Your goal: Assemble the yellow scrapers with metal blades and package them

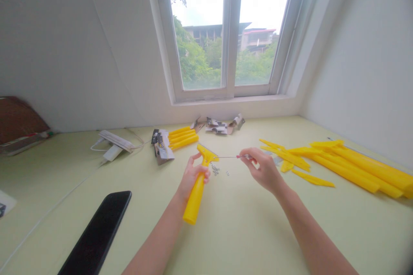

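Note:
My left hand (193, 176) grips the handle of a yellow plastic scraper (195, 197), with its wide head pointing up and away from me. My right hand (261, 169) pinches a thin metal rod (227, 157), possibly a small screwdriver, whose tip reaches toward the scraper head and seems close to it. Small metal screws (215, 169) lie on the desk just beyond my left hand, near the scraper head.
Yellow plastic parts (351, 167) lie heaped at right on the pale green desk (245, 232). Bundled yellow handles (182, 138), metal-and-paper packets (222, 125), a white adapter with cables (114, 146), a black phone (97, 234) and a brown folder (19, 124) also sit there.

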The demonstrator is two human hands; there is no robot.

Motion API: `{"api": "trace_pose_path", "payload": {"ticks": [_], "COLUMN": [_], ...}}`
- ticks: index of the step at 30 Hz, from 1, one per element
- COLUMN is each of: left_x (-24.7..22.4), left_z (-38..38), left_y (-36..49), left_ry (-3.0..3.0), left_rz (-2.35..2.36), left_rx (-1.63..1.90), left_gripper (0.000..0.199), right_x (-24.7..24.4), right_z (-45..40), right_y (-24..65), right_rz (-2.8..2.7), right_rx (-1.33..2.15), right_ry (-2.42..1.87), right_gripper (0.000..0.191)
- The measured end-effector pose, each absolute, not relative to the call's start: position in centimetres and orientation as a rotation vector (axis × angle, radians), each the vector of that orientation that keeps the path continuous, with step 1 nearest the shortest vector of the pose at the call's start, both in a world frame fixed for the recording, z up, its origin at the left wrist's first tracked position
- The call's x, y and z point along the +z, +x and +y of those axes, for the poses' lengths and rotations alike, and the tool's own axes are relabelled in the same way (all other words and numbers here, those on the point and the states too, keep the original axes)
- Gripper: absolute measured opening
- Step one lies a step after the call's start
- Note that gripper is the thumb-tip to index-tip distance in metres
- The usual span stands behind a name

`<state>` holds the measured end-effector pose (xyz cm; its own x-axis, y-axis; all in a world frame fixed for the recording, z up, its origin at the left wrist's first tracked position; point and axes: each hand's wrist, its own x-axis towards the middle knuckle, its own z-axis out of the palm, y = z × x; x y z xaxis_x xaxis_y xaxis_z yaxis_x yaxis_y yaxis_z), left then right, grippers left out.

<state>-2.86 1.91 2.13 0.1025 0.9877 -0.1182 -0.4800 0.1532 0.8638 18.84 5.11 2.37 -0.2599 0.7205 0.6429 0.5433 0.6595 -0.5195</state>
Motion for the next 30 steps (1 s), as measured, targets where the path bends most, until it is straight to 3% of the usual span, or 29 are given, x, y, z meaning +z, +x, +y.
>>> {"api": "trace_pose_path", "payload": {"ticks": [30], "left_x": [2.5], "left_z": [1.6], "left_y": [-2.6], "left_ry": [0.799], "left_rz": [0.829], "left_rx": [1.214], "left_gripper": [0.053], "right_x": [3.2], "right_z": [3.9], "right_y": [16.8], "right_rz": [-1.628], "right_rx": [0.380], "right_ry": [-1.079], "right_gripper": [0.024]}}
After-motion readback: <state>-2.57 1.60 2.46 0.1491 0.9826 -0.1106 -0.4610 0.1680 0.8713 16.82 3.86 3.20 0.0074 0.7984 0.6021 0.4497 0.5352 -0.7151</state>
